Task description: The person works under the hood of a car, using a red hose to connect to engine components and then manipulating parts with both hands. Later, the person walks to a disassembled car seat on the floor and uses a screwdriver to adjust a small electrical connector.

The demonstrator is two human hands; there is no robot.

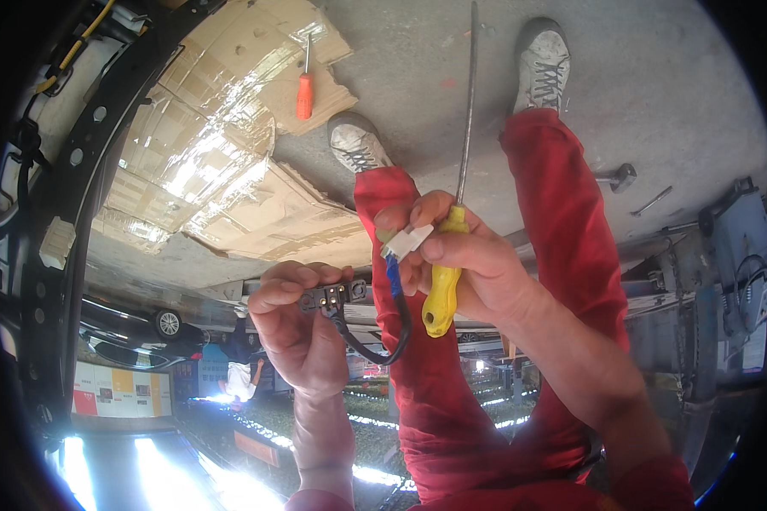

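Between thumb and fingers, my left hand (311, 341) grips a small black connector socket (334, 295) with brass-coloured contacts showing. From it a black cable (383, 358), wrapped in blue tape near its other end, loops across to a white plug (407, 242). That plug is pinched in the fingers of my right hand (486, 268), a short way right of the socket. The same hand also holds a yellow-handled screwdriver (443, 294), whose long thin shaft points away from me. Its fingers partly cover the plug and the handle.
Flattened cardboard (256, 183) covers the floor at the left, with a red-handled screwdriver (304, 98) on it. A black metal frame (81, 170) runs along the left. A hammer-like tool (620, 177) and a thin metal piece (652, 201) lie at the right.
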